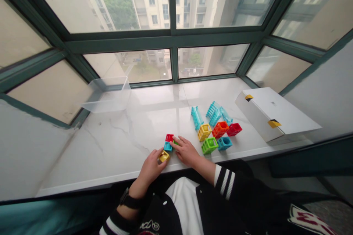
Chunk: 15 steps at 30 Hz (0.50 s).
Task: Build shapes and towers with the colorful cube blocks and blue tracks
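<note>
My left hand (151,165) is closed round a yellow hollow block (164,156) near the front edge of the marble sill. My right hand (186,151) has its thumb and fingers round a green block (175,142), which they mostly cover. Touching or close to these fingers are a red block (169,137) and a blue block (168,146), one in front of the other. The yellow block sits just in front of the blue one; whether they are joined I cannot tell.
To the right stand a yellow block (204,132), an orange block (220,129), a red block (234,129), a green block (209,146) and a blue block (224,143). Behind them lie turquoise track pieces (196,117). A clear plastic bin (110,97) and a white box (278,114) flank the marble sill (116,143).
</note>
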Tool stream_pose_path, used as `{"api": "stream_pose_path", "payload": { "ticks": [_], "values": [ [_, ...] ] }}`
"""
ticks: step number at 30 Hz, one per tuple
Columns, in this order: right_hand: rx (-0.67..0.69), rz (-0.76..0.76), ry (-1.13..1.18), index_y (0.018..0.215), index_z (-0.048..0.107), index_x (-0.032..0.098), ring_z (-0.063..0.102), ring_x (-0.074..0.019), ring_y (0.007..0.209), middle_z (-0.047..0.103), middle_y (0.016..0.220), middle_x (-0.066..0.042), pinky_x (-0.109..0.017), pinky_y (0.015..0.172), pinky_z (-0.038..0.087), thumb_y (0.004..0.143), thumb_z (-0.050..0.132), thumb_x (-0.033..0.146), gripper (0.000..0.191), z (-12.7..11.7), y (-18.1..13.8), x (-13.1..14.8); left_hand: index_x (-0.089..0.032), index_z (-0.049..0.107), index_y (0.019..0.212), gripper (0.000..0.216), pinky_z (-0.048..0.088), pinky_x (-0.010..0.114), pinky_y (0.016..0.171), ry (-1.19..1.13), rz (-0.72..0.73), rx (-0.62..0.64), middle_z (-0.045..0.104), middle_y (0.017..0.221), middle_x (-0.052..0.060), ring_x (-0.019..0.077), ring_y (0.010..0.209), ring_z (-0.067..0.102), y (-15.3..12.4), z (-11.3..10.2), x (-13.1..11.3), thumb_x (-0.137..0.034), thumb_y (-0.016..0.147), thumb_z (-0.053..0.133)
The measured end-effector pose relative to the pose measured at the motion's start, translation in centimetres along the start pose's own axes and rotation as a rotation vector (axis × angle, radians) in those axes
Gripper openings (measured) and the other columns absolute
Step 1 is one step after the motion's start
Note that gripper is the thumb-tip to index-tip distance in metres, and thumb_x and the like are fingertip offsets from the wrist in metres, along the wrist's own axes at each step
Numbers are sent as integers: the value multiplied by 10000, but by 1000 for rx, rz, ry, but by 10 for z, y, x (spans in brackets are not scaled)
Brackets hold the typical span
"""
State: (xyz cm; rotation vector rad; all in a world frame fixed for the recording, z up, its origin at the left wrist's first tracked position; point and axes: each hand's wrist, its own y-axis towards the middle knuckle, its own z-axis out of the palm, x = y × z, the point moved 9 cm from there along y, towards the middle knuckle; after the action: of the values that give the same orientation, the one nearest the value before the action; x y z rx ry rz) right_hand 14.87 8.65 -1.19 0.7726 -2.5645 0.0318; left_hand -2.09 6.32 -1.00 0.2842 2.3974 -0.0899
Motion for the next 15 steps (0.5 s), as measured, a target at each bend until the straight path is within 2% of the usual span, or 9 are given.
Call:
{"api": "stream_pose_path", "payload": {
  "ticks": [5, 8, 11, 15],
  "values": [
    [-7, -1, 8, 1572, 512, 300, 365, -356, 1551, 406, 1696, -73, -550, 1232, 384, 920, 642, 173, 677, 1, -1, -1, -191, 704, 1250, 491, 615, 452, 880, -145, -134, 6, 763, 1104, 105, 265, 925, 735, 0, -26, 32, -352, 786, 706],
    [-2, -2, 21, 1572, 512, 294, 355, -352, 1556, 407, 1695, -77, -552, 1236, 375, 898, 659, 178, 699, 2, 0, -1, -184, 670, 1271, 556, 619, 471, 946, -363, -205, -44, 764, 1197, 121, 284, 1036, 754, -1, -44, 47, -426, 778, 756],
    [14, 1, 38, 1575, 506, 278, 345, -363, 1559, 402, 1698, -78, -554, 1233, 375, 880, 678, 195, 721, 2, 0, 0, -178, 599, 1325, 617, 597, 496, 1025, -547, -206, -79, 732, 1289, 150, 294, 1146, 742, -2, -52, 46, -463, 807, 776],
    [38, 9, 46, 1592, 473, 285, 307, -388, 1575, 361, 1718, -83, -595, 1242, 344, 862, 705, 225, 768, 3, -2, 2, -195, 550, 1348, 617, 562, 517, 1094, -686, -120, -152, 691, 1369, 167, 299, 1248, 704, 2, -56, 25, -481, 849, 773]
  ]
}}
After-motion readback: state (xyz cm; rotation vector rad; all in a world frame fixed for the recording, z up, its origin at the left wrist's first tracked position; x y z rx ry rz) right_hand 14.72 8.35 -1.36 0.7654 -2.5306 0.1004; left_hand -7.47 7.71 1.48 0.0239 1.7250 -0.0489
